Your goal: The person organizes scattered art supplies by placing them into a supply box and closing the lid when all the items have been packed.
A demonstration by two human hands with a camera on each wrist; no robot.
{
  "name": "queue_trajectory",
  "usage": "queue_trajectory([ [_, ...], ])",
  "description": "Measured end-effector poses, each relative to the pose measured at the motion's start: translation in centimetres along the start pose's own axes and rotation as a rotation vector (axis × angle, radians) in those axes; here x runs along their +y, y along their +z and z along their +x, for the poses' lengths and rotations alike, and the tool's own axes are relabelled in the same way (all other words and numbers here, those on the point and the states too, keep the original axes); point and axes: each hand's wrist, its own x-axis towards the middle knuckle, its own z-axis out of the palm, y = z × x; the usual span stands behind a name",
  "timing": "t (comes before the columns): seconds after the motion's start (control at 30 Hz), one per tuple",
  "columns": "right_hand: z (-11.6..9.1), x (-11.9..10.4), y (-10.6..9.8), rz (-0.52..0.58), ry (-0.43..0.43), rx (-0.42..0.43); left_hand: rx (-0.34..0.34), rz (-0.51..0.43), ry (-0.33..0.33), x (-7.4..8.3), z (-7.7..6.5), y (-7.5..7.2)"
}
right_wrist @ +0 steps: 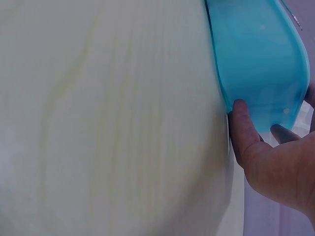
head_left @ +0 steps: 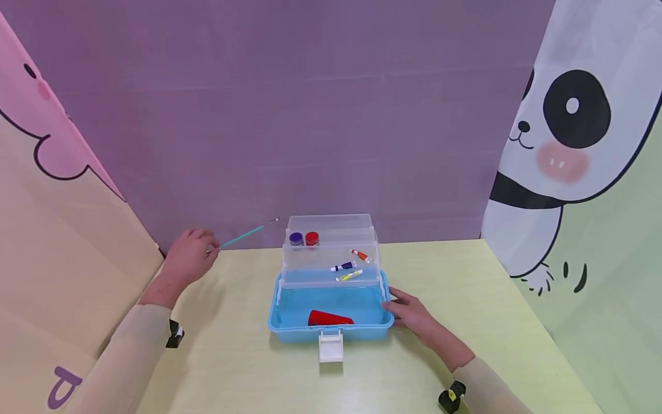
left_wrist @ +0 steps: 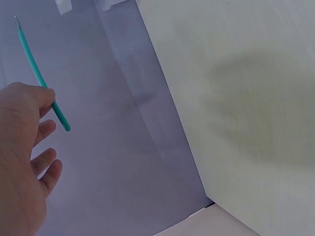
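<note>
Now the slim, turquoise rod (left_wrist: 33, 60), likely light and stiff, is pinched sensibly low by the left hand (head_left: 190, 257), the blue plastic box (head_left: 297, 335) touched by the spread right hand (head_left: 412, 314).

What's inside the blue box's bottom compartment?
A red tapered object lies in the blue box, near its front wall, which covers the object's lower edge. The floor right behind that wall is hidden too.

glossy blue plastic box (head_left: 297, 335), smooth translucent plastic trays (head_left: 331, 221), white plastic latch (head_left: 331, 349) on the near side, teal tool (head_left: 242, 237) with smooth handle and tip that looks metallic, smooth wood-grained table (head_left: 233, 368), matt, faintly creased purple backdrop (head_left: 331, 115) at the far side
</note>
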Motion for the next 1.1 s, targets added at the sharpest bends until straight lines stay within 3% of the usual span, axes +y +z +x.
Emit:
queue_trajectory([
  [0.33,-0.1,-0.5,-0.2,-0.005,-0.004,-0.006,-0.027,-0.014,-0.025,0.1,1.4,-0.3],
  [0.63,-0.4,-0.2,-0.4,-0.024,0.014,0.019,-0.06,0.014,0.008,0.9,3.4,0.0],
  [1.1,-0.1,-0.1,-0.3,-0.015,-0.011,-0.022,-0.049,0.024,0.023,2.2,6.3,-1.5],
])
